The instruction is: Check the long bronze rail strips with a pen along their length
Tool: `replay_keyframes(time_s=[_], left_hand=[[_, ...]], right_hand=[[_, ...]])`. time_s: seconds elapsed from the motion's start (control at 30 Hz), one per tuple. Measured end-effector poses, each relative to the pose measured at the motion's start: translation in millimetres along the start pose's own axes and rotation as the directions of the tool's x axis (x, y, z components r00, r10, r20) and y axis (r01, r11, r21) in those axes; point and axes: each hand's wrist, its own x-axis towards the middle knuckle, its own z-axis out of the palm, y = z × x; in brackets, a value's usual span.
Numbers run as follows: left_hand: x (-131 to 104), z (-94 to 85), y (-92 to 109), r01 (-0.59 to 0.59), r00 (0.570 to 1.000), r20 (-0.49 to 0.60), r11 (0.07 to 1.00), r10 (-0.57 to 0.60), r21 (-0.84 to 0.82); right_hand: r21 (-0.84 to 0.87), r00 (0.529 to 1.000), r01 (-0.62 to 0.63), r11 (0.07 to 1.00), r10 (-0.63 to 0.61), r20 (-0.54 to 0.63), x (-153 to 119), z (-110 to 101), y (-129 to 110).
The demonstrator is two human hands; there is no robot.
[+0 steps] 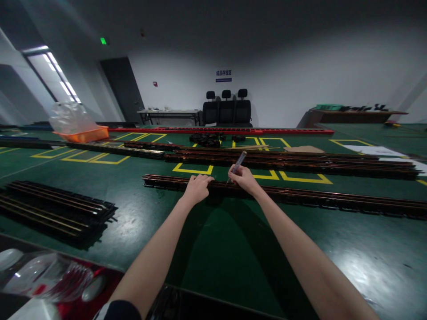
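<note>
A long dark rail [327, 198] with reddish-brown lines along it lies across the green table in front of me. My left hand [198, 187] is closed over its upper edge, fingers bent onto the rail and the index finger pointing right. Just right of it, my right hand [243, 178] pinches a slim pen [239, 162] with a greyish barrel and a brownish top end. The pen leans, and its thin tip points down at the rail. Whether the tip touches the rail is too small to tell.
Behind lies a bundle of similar rails [300, 163]; shorter ones [50, 209] are stacked at left. An orange tray [83, 134] holds a clear plastic bag. Black parts [207, 139] sit farther back. Transparent containers [46, 275] stand at the lower left, and white sheets [373, 150] lie at right.
</note>
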Motion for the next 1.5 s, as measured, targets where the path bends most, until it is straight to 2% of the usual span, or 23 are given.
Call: replay_keyframes(time_s=[0.27,0.47,0.7,1.03,1.5], left_hand=[[-0.2,0.7,-1.0,-0.008,1.000,0.000,1.000,0.007,0.018],[0.0,-1.1,1.0,0.002,1.000,0.000,1.000,-0.002,-0.005],[-3.2,-2.4,6.2,-0.010,1.000,-0.022,0.999,0.011,0.042],[-1.4,4.5,5.1,0.006,0.998,-0.064,0.997,0.000,0.081],[0.8,4.0,6.0,-0.003,0.998,-0.059,0.998,0.007,0.057]], right_hand=[[-0.062,1.000,0.024,0.998,-0.023,0.016,-0.3,1.3,-2.7],[-0.033,1.000,0.007,0.999,-0.007,0.010,0.5,2.0,-1.7],[-0.024,1.000,0.014,1.000,-0.013,0.010,0.1,2.3,-2.1],[-0.025,1.000,0.001,1.000,-0.001,0.016,0.3,2.4,-1.4],[-0.004,1.000,0.008,1.000,-0.008,0.002,0.2,2.6,1.0]])
